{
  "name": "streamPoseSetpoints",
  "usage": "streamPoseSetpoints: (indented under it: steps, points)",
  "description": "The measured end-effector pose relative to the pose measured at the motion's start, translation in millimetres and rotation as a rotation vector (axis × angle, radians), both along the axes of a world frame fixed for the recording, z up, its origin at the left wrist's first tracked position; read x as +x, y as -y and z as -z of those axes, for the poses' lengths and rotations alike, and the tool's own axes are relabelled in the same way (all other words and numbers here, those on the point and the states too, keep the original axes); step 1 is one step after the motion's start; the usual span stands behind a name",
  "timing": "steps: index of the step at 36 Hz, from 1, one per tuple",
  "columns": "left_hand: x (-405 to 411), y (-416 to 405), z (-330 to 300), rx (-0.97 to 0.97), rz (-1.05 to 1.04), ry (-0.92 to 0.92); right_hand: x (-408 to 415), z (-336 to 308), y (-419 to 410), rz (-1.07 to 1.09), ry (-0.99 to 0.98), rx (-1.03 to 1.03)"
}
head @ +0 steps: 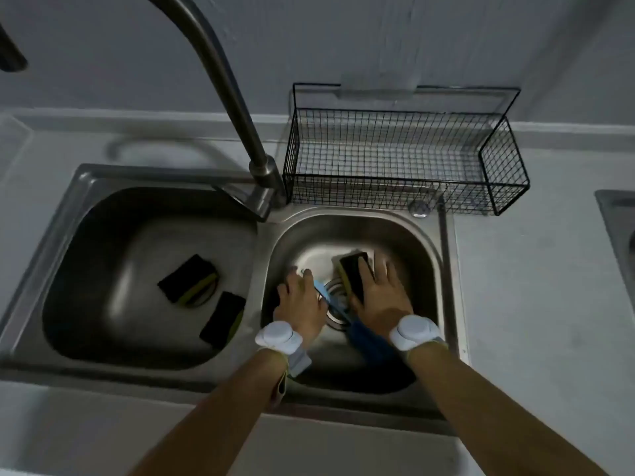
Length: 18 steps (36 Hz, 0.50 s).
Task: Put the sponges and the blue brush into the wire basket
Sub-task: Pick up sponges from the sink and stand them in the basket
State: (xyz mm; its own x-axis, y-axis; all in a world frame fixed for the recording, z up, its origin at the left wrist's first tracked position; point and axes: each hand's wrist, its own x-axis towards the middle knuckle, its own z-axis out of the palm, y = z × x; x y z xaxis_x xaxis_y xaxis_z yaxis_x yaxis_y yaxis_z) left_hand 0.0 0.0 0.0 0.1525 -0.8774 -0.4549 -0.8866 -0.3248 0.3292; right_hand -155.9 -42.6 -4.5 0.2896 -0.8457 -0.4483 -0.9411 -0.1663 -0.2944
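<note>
Both my hands are down in the small right basin (426, 255), lower centre of the frame. My left hand (302, 300) lies palm down over the light blue handle end of the brush (369, 341), fingers curled around it; whether the grip is fully closed I cannot tell. The handle runs diagonally from under that hand across the drain (335, 304), and the dark blue bristle end sits toward the lower right, just beside my right wrist. My right hand (381, 297) is spread flat, fingers open, pressing against a sponge (354, 269) that stands on its edge, dark side toward the hand and yellow edge to the left. Hand touches the sponge but is not wrapped around it.

Two more sponges in the big left basin (103, 235), centre left of the frame: one (188, 279) tilted, dark top with a yellow strip showing, the other (223, 319) just below and right of it, near the basin's right wall. They lie close but apart.

Basket (405, 156) sits on the surface (536, 286) in the upper right of the frame, behind the small basin, with nothing in it. Tap (233, 97) rises from between the basins, just left of the basket. White bands (278, 336) on both wrists.
</note>
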Motion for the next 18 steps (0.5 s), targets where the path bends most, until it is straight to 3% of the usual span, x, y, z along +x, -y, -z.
streamPoseSetpoints:
  steps: [5, 12, 18]
  points:
    - [3, 3, 23, 0.091, -0.062, -0.052, 9, 25, 10, 0.084, -0.001, 0.151]
    - [-4, 13, 26, 0.087, -0.167, -0.092, 13, 31, 16, 0.147, 0.046, 0.157]
    - [3, 17, 6, 0.024, -0.142, -0.137, 9, 12, 23, 0.307, 0.212, 0.178]
